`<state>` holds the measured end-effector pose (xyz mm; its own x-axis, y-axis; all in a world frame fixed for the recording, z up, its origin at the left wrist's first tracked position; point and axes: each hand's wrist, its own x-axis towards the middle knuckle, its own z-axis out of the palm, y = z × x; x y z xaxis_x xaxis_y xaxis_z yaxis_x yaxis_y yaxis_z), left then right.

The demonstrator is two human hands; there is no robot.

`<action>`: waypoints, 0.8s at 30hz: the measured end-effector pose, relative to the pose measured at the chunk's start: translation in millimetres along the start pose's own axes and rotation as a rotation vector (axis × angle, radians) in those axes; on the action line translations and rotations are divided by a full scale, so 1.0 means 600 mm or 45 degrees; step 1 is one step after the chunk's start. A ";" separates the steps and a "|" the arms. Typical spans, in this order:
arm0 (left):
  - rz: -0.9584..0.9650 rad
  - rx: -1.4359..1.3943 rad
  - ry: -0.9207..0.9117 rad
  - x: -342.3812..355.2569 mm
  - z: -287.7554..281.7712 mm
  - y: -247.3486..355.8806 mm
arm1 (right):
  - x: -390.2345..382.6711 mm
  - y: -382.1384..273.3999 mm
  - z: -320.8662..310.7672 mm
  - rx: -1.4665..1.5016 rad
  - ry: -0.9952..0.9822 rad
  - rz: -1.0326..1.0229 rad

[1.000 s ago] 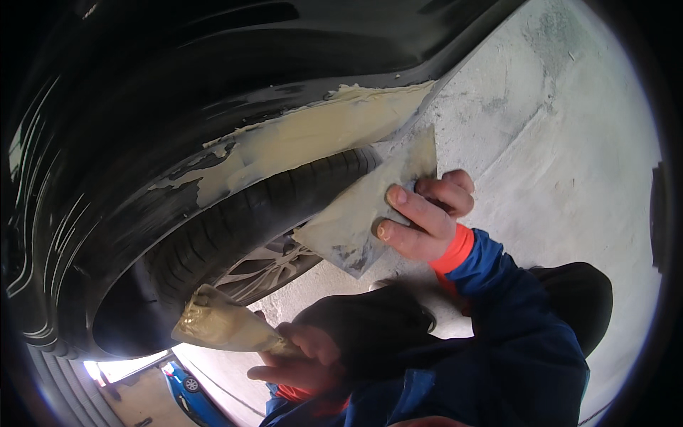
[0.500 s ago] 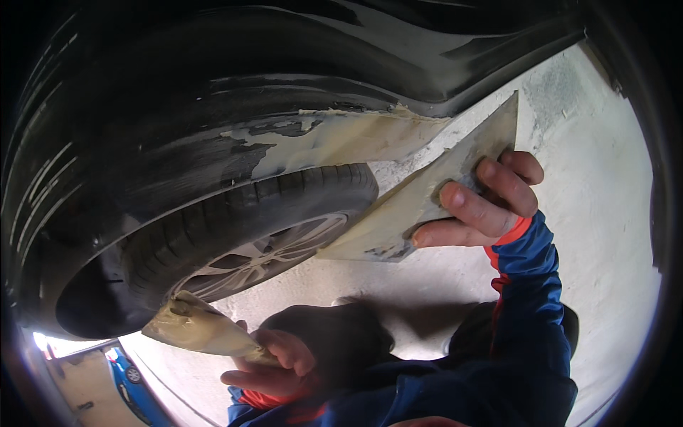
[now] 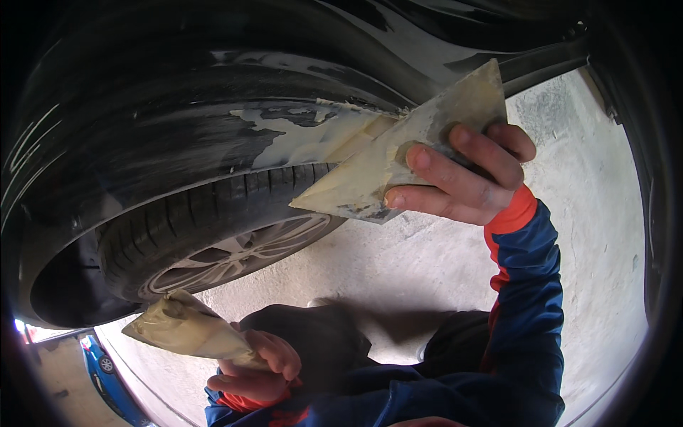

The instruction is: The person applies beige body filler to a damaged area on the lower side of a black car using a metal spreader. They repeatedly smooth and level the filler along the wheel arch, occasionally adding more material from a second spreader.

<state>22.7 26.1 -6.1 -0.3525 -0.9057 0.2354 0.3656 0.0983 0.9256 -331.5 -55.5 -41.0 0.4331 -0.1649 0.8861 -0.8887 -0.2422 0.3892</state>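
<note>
My right hand (image 3: 466, 171) grips a broad, thin spreader (image 3: 359, 171), its fingers spread across the filler-smeared face and the thumb hidden behind. The spreader's long edge overlaps the right part of a beige filler patch (image 3: 302, 142) on the dark car panel (image 3: 163, 135) above the wheel; it appears to touch the panel there. Low on the left, my left hand (image 3: 263, 363) is closed round the narrow end of a putty knife (image 3: 188, 331). Its wide blade is coated with cream-coloured filler and has a lump near the far corner.
Below the panel's arch is a wheel with a black tyre (image 3: 220, 206) and a spoked rim (image 3: 235, 260). Pale concrete floor (image 3: 576, 199) spreads beneath and to the right. A blue car (image 3: 114, 384) stands far off at the lower left. My legs (image 3: 306, 331) are bent under me.
The spreader has moved up and left and now covers the right part of the filler patch. My left hand and the putty knife have shifted slightly left; the whole view has shifted too.
</note>
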 end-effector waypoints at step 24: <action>0.086 -0.045 0.166 -0.016 0.023 -0.010 | -0.042 -0.228 0.032 0.141 0.350 1.305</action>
<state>11.9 39.7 -9.4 -0.2119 -0.9437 0.2542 0.4156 0.1484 0.8974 -217.9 -36.8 -121.2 -0.5746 -0.1214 0.8094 -0.7849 -0.1984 -0.5869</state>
